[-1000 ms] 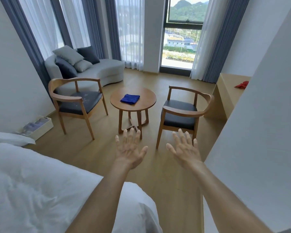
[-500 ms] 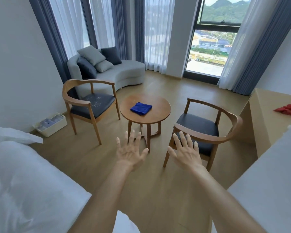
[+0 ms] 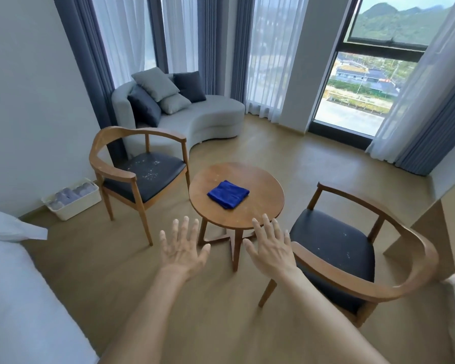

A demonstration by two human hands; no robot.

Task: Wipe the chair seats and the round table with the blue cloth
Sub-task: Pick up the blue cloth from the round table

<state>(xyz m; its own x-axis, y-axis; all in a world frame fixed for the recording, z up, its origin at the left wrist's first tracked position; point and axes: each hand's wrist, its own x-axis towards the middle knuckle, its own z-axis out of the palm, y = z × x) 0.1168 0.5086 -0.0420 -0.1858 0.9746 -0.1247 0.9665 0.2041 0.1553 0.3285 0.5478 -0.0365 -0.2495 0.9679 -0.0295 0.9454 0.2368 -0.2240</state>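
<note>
Blue cloth (image 3: 228, 194) mid-table (image 3: 260, 216), edges clear.

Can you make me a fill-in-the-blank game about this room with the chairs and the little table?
1. The folded blue cloth lies on the ____ table.
2. The chair with the most white specks on its seat stands nearest the grey ____.
3. The left hand and the right hand are both ____, holding nothing.
4. The white basket sits on the floor against the ____.

Missing words: round; sofa; open; wall
</note>
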